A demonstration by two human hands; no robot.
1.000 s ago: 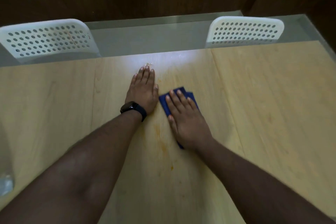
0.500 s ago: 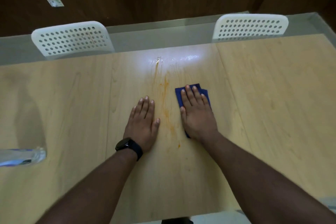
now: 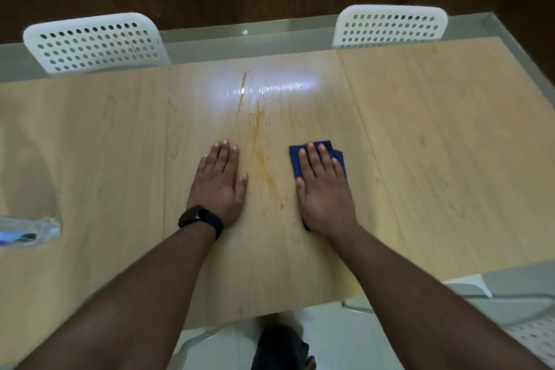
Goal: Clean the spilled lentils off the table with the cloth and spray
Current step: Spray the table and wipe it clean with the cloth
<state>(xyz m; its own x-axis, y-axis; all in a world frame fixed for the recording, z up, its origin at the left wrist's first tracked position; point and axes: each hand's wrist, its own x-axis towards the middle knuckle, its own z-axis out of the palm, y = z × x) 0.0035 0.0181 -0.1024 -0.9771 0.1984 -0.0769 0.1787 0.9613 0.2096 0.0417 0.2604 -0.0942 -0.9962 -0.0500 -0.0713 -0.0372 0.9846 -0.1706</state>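
Wiping unfinished: orange smear [image 3: 260, 156] remains on table [image 3: 420, 144].
Right hand [image 3: 322, 186] flat on cloth [image 3: 295, 161]; left hand [image 3: 220, 185] flat, empty.

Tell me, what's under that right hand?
A folded blue cloth lies flat beneath the right hand, on the wooden table. Whether orange smear hides under the cloth cannot be seen.

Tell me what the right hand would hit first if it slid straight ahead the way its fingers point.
Nothing nearby: beyond the right hand and the blue cloth under it lies bare table, then probably the white chair back past the far edge.
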